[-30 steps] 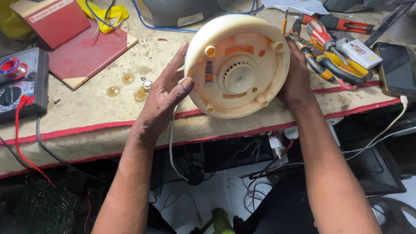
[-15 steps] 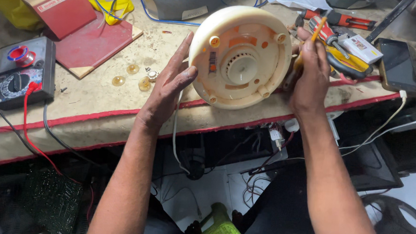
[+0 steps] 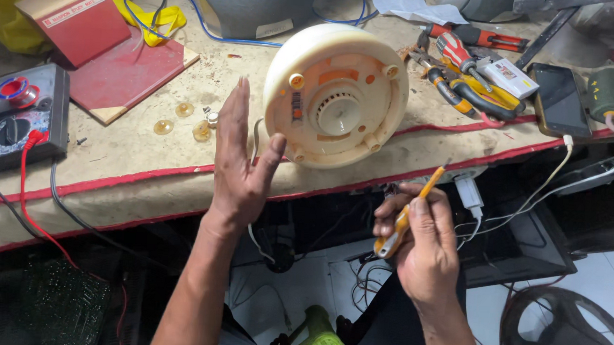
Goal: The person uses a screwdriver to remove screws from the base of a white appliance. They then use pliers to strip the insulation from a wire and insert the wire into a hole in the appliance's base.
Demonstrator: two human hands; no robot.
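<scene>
Head cam view: a round cream appliance base stands on its side near the front edge of the workbench, underside facing the camera. The left hand is open and flat, fingers straight up, thumb tip right at the base's lower left rim. The right hand hangs below the bench edge, fingers closed around a yellow screwdriver, tip pointing up at the base. A multimeter sits at the bench's left edge, and pliers and screwdrivers lie toward the back right.
</scene>
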